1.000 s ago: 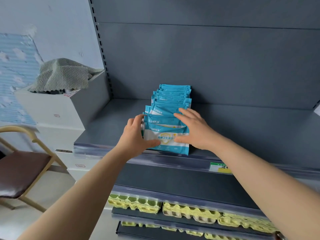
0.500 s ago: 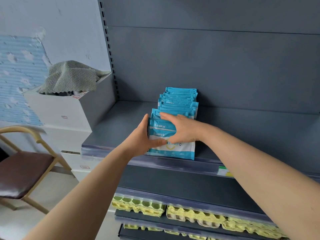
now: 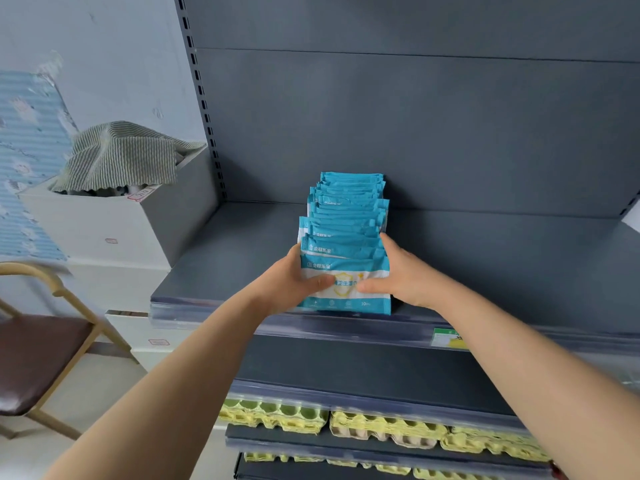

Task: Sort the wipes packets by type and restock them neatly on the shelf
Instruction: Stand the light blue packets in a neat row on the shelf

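Head view: the wipes packets (image 3: 347,216), filed in a row running back from the shelf (image 3: 214,271) lip, are clamped at the front end between left hand (image 3: 292,284) and right hand (image 3: 401,278), equally near.

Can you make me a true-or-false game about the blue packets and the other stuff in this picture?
1. Both the left hand and the right hand hold the front of the row of wipes packets. True.
2. The wipes packets are red. False: they are blue and white.
3. Egg trays sit below the shelf that holds the packets. True.
4. The striped cloth lies on the shelf. False: it drapes over the white box beside it.
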`<action>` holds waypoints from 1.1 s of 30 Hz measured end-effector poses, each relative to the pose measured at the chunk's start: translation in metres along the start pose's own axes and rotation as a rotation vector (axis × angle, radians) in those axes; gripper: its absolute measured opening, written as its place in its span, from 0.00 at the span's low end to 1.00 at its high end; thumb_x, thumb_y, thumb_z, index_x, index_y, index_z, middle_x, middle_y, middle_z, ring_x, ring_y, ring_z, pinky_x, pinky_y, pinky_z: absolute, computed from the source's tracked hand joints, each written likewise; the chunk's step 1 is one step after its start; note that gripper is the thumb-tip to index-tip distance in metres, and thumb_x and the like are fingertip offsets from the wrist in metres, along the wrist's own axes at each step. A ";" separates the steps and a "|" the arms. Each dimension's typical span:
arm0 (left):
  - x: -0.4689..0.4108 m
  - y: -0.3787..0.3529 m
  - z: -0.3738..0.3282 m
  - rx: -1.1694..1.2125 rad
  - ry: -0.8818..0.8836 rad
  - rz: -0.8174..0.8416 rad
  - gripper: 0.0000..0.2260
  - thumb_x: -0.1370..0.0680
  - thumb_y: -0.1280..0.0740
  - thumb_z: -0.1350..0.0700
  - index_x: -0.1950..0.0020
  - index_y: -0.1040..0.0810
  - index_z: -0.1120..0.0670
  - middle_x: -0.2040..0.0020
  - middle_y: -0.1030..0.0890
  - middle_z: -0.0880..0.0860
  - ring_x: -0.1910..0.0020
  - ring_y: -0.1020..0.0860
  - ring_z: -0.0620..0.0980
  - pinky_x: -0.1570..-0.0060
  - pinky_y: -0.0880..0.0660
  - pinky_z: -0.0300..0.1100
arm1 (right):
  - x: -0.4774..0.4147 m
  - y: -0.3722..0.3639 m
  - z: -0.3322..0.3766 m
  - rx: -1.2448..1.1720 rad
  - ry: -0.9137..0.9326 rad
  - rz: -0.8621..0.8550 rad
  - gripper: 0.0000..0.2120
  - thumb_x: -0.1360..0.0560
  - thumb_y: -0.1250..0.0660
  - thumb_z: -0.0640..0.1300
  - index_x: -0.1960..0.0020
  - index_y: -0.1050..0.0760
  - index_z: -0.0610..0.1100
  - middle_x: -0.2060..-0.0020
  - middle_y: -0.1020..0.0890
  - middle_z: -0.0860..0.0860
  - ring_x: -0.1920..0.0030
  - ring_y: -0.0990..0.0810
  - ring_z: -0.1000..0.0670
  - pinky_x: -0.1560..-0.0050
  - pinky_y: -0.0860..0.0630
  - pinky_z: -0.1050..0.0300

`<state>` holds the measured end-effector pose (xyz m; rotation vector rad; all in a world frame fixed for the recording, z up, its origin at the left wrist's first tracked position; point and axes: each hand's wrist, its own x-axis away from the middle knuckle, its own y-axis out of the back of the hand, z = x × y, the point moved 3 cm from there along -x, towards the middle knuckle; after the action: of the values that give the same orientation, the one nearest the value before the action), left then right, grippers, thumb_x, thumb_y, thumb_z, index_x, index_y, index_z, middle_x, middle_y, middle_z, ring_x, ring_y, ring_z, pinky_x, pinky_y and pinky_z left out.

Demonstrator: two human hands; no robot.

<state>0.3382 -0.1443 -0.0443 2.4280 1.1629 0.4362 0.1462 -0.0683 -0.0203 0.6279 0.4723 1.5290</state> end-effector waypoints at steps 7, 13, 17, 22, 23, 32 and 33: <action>-0.012 0.017 -0.008 0.132 0.152 0.072 0.71 0.50 0.16 0.46 0.22 0.62 0.50 0.34 0.27 0.43 0.35 0.25 0.50 0.34 0.29 0.54 | 0.000 0.010 -0.007 -0.061 -0.081 0.019 0.50 0.35 0.22 0.48 0.24 0.51 0.54 0.32 0.32 0.60 0.32 0.33 0.56 0.29 0.36 0.54; -0.015 0.005 -0.022 0.255 0.055 0.185 0.35 0.34 0.23 0.68 0.31 0.32 0.51 0.40 0.19 0.50 0.43 0.19 0.50 0.38 0.25 0.51 | -0.009 0.005 0.001 -0.201 -0.006 0.111 0.49 0.32 0.25 0.35 0.23 0.51 0.55 0.34 0.27 0.58 0.34 0.28 0.59 0.32 0.31 0.56; -0.012 0.007 -0.017 0.262 0.001 0.164 0.32 0.33 0.23 0.67 0.34 0.29 0.52 0.42 0.18 0.50 0.44 0.19 0.50 0.39 0.24 0.50 | 0.000 0.007 -0.002 -0.138 -0.036 0.094 0.51 0.33 0.22 0.43 0.24 0.53 0.56 0.33 0.30 0.62 0.33 0.31 0.59 0.32 0.34 0.59; -0.003 0.010 -0.015 0.221 -0.041 0.083 0.26 0.32 0.22 0.63 0.38 0.26 0.51 0.45 0.17 0.48 0.48 0.17 0.47 0.47 0.20 0.46 | 0.010 0.010 -0.003 -0.030 -0.056 0.014 0.45 0.30 0.25 0.45 0.25 0.50 0.55 0.39 0.33 0.66 0.36 0.32 0.61 0.40 0.34 0.67; -0.002 0.008 -0.016 0.213 -0.032 0.085 0.23 0.32 0.23 0.64 0.40 0.25 0.52 0.46 0.16 0.47 0.49 0.17 0.46 0.47 0.20 0.45 | 0.007 0.008 -0.004 -0.030 -0.048 0.035 0.44 0.30 0.25 0.43 0.25 0.49 0.57 0.36 0.31 0.65 0.35 0.29 0.59 0.39 0.31 0.64; -0.003 0.009 -0.018 0.293 -0.024 0.122 0.29 0.31 0.24 0.64 0.34 0.30 0.52 0.42 0.18 0.49 0.43 0.19 0.50 0.44 0.22 0.45 | 0.004 0.013 0.000 -0.041 -0.024 0.010 0.41 0.31 0.25 0.50 0.26 0.43 0.58 0.34 0.29 0.63 0.35 0.30 0.61 0.31 0.33 0.55; -0.002 0.013 -0.019 0.286 -0.021 0.098 0.30 0.31 0.23 0.61 0.33 0.31 0.52 0.41 0.19 0.48 0.40 0.21 0.50 0.42 0.23 0.45 | 0.005 0.019 0.001 -0.030 -0.017 -0.021 0.41 0.32 0.25 0.54 0.26 0.43 0.58 0.32 0.31 0.62 0.32 0.33 0.59 0.29 0.36 0.53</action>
<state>0.3371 -0.1494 -0.0220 2.7355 1.1694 0.2885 0.1326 -0.0650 -0.0071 0.6112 0.4409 1.5073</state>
